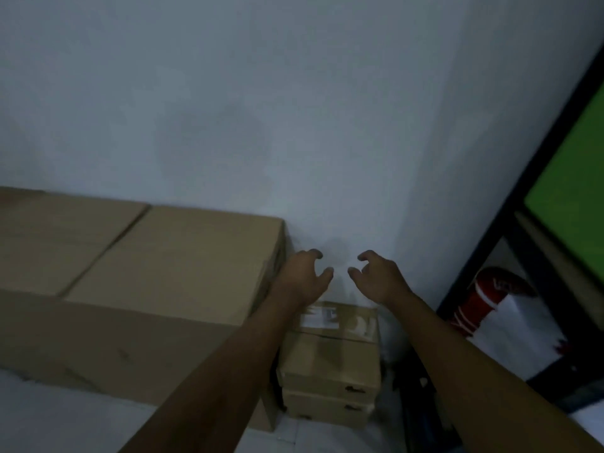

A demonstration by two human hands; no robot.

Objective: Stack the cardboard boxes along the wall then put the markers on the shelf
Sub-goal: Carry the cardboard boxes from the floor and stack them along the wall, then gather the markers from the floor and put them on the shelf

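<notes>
Two small boxes (330,371) stand stacked one on the other against the wall (294,109), the top one bearing a white label. Just left of the stack, touching or nearly so, sits one big box (147,256), also along the wall. Above the stack, both hands hover empty: the left hand (302,277) and the right hand (379,276) have loosely curled fingers and grip nothing. Right of the stack stands a black shelf (529,223) with a green panel (575,191). No markers can be made out.
</notes>
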